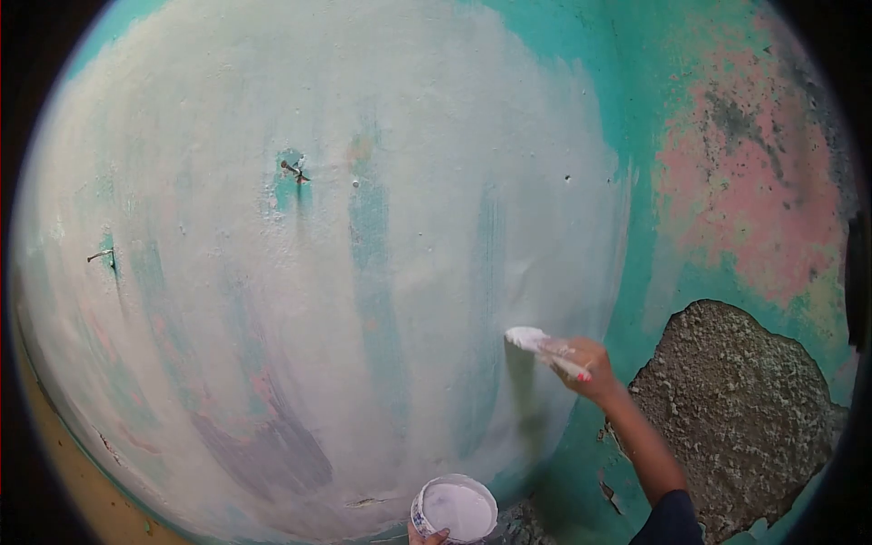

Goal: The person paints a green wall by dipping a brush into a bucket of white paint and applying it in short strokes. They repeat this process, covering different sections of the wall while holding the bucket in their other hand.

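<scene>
My right hand [581, 363] is closed around the handle of a paintbrush [529, 340], its bristles coated white and right at the wall [436, 263]. White paint covers much of that wall, with turquoise streaks showing through. Low in the view, my left hand [427, 534] grips a round tub [456, 477] of white paint by its side, the thumb over the rim. Most of the left hand is hidden beneath the tub or cut off by the frame.
Two nails stick out of the wall, one upper centre [295, 171] and one at the left [102, 255]. On the right, the adjoining turquoise wall [640, 263] has peeling pink patches [745, 173] and a large bare rough area [736, 418]. A tan floor strip [100, 486] shows lower left.
</scene>
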Tool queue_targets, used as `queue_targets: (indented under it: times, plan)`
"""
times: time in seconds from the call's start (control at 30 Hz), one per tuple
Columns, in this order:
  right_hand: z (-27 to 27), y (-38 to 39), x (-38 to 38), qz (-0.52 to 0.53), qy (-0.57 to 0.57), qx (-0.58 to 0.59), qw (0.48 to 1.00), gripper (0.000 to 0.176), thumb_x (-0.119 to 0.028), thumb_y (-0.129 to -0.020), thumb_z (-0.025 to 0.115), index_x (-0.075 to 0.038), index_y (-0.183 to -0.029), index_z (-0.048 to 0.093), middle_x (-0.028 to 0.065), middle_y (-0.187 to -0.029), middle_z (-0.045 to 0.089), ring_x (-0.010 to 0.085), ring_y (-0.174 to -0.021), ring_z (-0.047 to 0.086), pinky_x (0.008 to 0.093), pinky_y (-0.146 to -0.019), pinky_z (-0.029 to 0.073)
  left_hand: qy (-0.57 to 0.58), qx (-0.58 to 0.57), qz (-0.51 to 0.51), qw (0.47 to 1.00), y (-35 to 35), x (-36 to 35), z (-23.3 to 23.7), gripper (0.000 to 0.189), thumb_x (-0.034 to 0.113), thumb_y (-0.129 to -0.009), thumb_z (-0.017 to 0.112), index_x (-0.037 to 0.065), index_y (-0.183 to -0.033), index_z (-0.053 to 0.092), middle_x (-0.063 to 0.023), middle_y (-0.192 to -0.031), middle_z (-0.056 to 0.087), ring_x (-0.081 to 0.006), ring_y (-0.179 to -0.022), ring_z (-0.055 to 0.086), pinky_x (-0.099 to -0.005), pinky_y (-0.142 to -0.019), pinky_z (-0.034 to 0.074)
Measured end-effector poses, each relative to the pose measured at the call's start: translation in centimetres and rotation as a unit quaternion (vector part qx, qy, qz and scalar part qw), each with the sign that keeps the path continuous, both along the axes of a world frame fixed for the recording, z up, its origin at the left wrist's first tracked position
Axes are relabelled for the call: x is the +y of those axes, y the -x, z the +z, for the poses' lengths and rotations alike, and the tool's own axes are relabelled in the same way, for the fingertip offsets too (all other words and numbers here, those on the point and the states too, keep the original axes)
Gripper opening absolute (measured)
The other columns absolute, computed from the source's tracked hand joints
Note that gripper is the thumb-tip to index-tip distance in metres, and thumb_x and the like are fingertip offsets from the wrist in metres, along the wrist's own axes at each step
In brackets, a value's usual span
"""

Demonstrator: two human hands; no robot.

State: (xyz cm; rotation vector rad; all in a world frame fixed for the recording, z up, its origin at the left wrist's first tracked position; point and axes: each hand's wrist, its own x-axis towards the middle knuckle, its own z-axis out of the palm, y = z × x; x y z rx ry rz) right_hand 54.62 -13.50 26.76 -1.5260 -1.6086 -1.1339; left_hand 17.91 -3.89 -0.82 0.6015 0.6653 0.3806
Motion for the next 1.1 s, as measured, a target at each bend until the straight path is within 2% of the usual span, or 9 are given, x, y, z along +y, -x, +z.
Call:
queue_targets:
  times: [0.07,0.27,0.4,0.5,0.7,0.77,0.9,0.97,1.1]
  plan:
    - [3.4,-1.2,-0.3,-0.026,0.036,-0.034,0.998,0.031,-0.009,-0.073,0.078,-0.014,-0.104,0.073,0.0048,-0.097,0.073,0.0226,-0.081,0.070,0.0330,-0.070,0.057,-0.011,0.041,0.073,0.996,-0.9,-1.4,6.2,0.046,0.018,-0.084,0.068,0.014,-0.127,0.050,-0.0017,-0.100,0.058,-0.0126,-0.080,0.057,-0.0246,-0.059,0.049]
    - [18.3,-0.4,1.1,-0.054,-0.134,-0.098,0.985,0.023,0.001,-0.074,0.073,-0.007,-0.096,0.072,0.0112,-0.094,0.072,0.0255,-0.080,0.069,0.0345,-0.066,0.056,0.004,0.013,-0.004,1.000,-0.7,-0.4,0.8,0.048,0.020,-0.084,0.068,0.014,-0.128,0.049,-0.0023,-0.107,0.057,-0.0135,-0.086,0.056,-0.0254,-0.066,0.050]
    - [18.5,-1.8,2.5,-0.016,-0.124,-0.105,0.987,0.035,-0.008,-0.076,0.076,-0.015,-0.110,0.072,0.0075,-0.098,0.072,0.0248,-0.084,0.069,0.0338,-0.070,0.055,-0.002,0.014,0.036,0.999,-1.2,-1.1,2.2,0.048,0.019,-0.084,0.068,0.014,-0.127,0.049,-0.0012,-0.101,0.058,-0.0136,-0.081,0.057,-0.0249,-0.063,0.050]
    - [12.5,-1.1,2.0,-0.031,-0.070,-0.116,0.990,0.029,-0.010,-0.077,0.076,-0.016,-0.106,0.073,0.0079,-0.100,0.072,0.0239,-0.087,0.069,0.0331,-0.075,0.056,-0.005,-0.019,0.061,0.998,-1.4,-1.0,2.4,0.047,0.017,-0.083,0.068,0.014,-0.126,0.050,-0.0006,-0.099,0.058,-0.0129,-0.079,0.057,-0.0245,-0.060,0.050]
    - [5.3,-0.1,0.6,0.010,0.052,-0.049,0.997,0.023,-0.013,-0.078,0.077,-0.017,-0.100,0.075,0.0068,-0.098,0.073,0.0228,-0.085,0.071,0.0314,-0.075,0.056,0.003,0.037,-0.024,0.999,-0.2,-0.4,2.4,0.054,0.012,-0.082,0.068,0.015,-0.132,0.047,-0.0063,-0.113,0.057,-0.0178,-0.095,0.058,-0.0287,-0.077,0.052]
    - [6.0,-0.6,0.2,-0.012,0.089,-0.044,0.995,0.021,-0.015,-0.078,0.077,-0.017,-0.099,0.075,0.0066,-0.097,0.073,0.0225,-0.085,0.071,0.0313,-0.074,0.057,0.045,-0.043,0.103,0.993,-1.1,-1.7,5.1,0.057,0.012,-0.083,0.068,0.015,-0.135,0.045,-0.0060,-0.117,0.057,-0.0188,-0.101,0.057,-0.0295,-0.081,0.051]
    - [12.5,-0.9,0.1,-0.073,0.200,-0.027,0.977,0.016,-0.017,-0.080,0.076,-0.014,-0.096,0.075,0.0069,-0.097,0.073,0.0214,-0.086,0.072,0.0313,-0.074,0.057,0.016,0.016,0.081,0.996,-0.8,-1.9,5.5,0.057,0.012,-0.083,0.068,0.015,-0.135,0.045,-0.0039,-0.119,0.056,-0.0179,-0.104,0.056,-0.0296,-0.082,0.050]
    - [16.4,-1.7,0.6,0.046,0.159,0.019,0.986,0.013,-0.015,-0.083,0.073,-0.012,-0.095,0.075,0.0076,-0.096,0.074,0.0202,-0.087,0.072,0.0314,-0.076,0.057,0.018,-0.024,0.094,0.995,-0.9,-2.1,4.7,0.057,0.014,-0.083,0.068,0.015,-0.135,0.045,-0.0021,-0.120,0.055,-0.0172,-0.106,0.054,-0.0299,-0.083,0.049]
    - [22.6,-0.5,1.2,0.047,0.089,0.022,0.995,0.012,-0.008,-0.083,0.071,-0.009,-0.095,0.075,0.0076,-0.098,0.074,0.0183,-0.087,0.072,0.0306,-0.075,0.057,0.011,0.034,0.070,0.997,-0.7,-1.5,4.2,0.057,0.014,-0.083,0.069,0.014,-0.134,0.045,-0.0023,-0.119,0.055,-0.0167,-0.104,0.054,-0.0299,-0.083,0.049]
